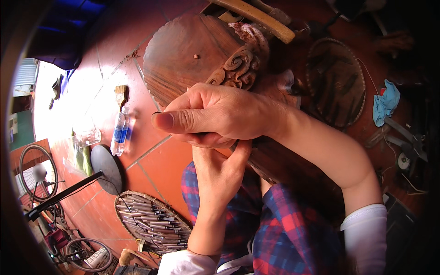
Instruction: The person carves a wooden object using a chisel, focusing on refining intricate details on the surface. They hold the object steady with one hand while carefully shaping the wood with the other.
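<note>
My right hand point(217, 110) comes in from the right and is closed, its thumb stretched along the top and pointing left. Just below it, my left hand point(222, 169) reaches up with its fingers folded and mostly hidden behind the right hand. A small dark edge shows between the two hands, but what they grip cannot be made out. Beyond them lies a reddish-brown wooden carving: a broad rounded panel point(183, 59) with a scalloped rim, joined to a carved scroll point(238, 66). A small chip rests on the panel.
A round basket of chisels point(153, 222) sits at lower left. Beyond it are a stand's round base point(106, 169), a plastic bottle point(120, 133) and a brush point(121, 95). A woven tray point(334, 82) and a blue cloth point(386, 103) lie right. A wooden bar point(256, 18) crosses the top.
</note>
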The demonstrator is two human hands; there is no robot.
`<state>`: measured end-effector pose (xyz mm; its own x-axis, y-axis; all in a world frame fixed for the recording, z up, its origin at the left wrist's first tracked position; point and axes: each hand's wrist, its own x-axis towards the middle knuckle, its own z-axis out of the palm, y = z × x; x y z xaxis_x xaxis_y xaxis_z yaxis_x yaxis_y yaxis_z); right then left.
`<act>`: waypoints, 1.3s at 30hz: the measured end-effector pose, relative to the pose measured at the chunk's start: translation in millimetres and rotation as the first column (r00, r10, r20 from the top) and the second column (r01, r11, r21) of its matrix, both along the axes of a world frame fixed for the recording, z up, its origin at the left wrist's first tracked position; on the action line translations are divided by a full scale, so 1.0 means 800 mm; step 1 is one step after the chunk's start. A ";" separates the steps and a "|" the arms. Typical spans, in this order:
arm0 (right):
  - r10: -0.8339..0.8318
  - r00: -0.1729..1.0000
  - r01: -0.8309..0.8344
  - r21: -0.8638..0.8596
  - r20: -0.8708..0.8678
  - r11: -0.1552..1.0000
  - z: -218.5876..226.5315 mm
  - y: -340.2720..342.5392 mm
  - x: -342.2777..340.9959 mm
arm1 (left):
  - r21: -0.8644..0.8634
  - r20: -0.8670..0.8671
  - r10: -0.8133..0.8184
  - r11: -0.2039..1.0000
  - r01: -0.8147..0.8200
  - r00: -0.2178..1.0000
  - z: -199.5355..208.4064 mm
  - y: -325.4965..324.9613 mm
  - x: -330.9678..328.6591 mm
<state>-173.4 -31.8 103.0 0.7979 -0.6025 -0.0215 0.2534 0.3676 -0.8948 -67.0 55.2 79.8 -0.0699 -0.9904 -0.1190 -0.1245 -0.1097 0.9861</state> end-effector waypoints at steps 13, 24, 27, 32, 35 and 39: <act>0.061 0.993 -0.063 -0.017 -0.105 0.998 0.005 0.008 -0.010 | 0.090 -0.020 0.047 0.995 -0.045 0.999 0.000 0.002 0.011; -0.005 1.000 0.005 0.044 0.010 0.999 -0.003 0.005 0.008 | 0.048 0.039 -0.001 0.999 -0.001 0.999 -0.002 0.001 0.019; -0.053 0.997 0.051 0.032 0.048 0.998 0.007 0.008 -0.002 | -0.027 0.025 0.019 0.999 -0.018 1.000 0.007 0.000 0.008; -0.059 0.998 0.061 0.100 -0.019 0.993 -0.004 0.006 0.002 | -0.041 0.114 0.069 0.997 -0.065 0.991 0.003 -0.002 0.005; -0.155 0.987 0.158 0.083 -0.043 0.984 0.011 0.007 -0.002 | -0.047 0.073 0.090 0.995 -0.087 0.993 0.002 -0.001 0.011; -0.088 0.981 0.123 0.201 -0.174 0.972 0.003 0.006 -0.007 | -0.163 0.303 0.041 0.987 0.009 0.952 0.002 -0.004 0.006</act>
